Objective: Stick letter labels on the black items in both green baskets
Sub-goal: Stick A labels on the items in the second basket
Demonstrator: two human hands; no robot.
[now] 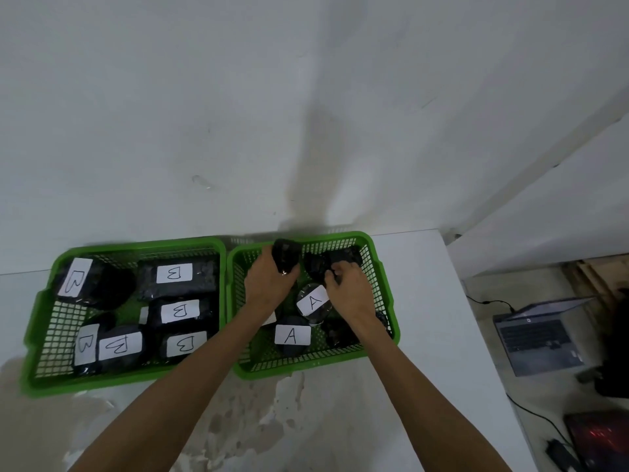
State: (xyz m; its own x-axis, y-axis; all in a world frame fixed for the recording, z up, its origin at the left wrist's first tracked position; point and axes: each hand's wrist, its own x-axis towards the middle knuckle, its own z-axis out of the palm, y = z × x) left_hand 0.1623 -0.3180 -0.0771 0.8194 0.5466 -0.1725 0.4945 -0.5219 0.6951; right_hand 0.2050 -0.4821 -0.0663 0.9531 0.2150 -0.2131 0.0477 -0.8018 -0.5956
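In the left basket (41, 321) every black item shows a B, while in the right basket (384, 284) two show an A, the left hand (269, 284) grips a bare item (286, 255) and the right hand (347, 287) pinches another at the far edge.

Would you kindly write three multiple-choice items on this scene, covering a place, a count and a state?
1. Where are both hands?
A. over the right basket
B. over the left basket
C. on the laptop

2. How many A labels show?
A. five
B. two
C. none

3. The left hand is:
A. empty
B. flat on the table
C. gripping a black item

Key: A, the left hand and right hand are over the right basket; B, one A label and another; C, its fingers wrap the black item.
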